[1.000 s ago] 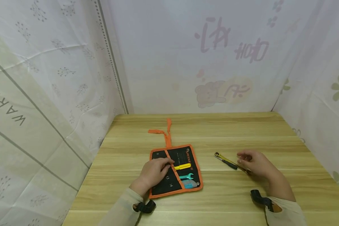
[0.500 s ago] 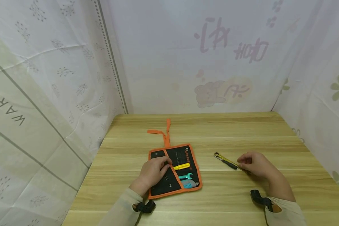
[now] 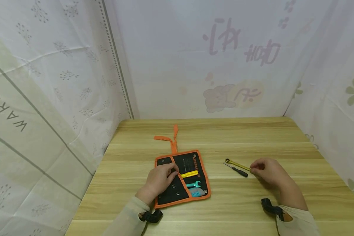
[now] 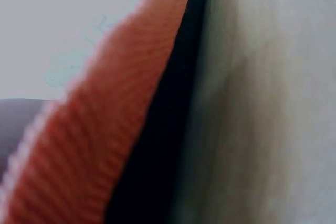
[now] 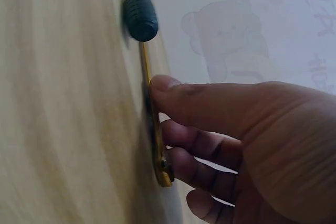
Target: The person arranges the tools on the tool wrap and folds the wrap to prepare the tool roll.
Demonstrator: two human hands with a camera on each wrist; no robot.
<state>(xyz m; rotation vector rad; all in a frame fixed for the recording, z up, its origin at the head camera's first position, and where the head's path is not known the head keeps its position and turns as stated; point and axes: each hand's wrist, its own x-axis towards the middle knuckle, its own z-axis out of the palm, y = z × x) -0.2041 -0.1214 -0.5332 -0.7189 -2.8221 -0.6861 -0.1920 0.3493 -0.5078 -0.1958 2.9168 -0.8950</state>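
Note:
A black tool pouch with orange trim (image 3: 166, 196) lies flat on the table, left of centre. My left hand (image 3: 159, 180) rests across its pockets, thumb and fingertips pinching the orange pocket edge. Pouch trim (image 4: 100, 108) fills much of the left wrist view, where no fingers show. From the pockets stick out a yellow handle (image 3: 189, 174), a teal open-end wrench (image 3: 194, 184) and a grey-and-blue handle (image 3: 197, 192). My right hand (image 3: 268, 170) pinches the near end of a gold ratchet wrench (image 3: 238, 164) between thumb and fingers. Beside it lies a small screwdriver with a dark handle (image 3: 241, 172).
The wood-grain table (image 3: 224, 209) carries everything. Two orange ties (image 3: 174, 146) stretch from the pouch toward the back edge. Printed curtains (image 3: 171, 65) hang behind the table and along both sides.
The gold wrench, earlier lying over the screwdriver, has shifted to the far side and now shows apart from it. My right hand moved slightly with it; the left stays at the pouch.

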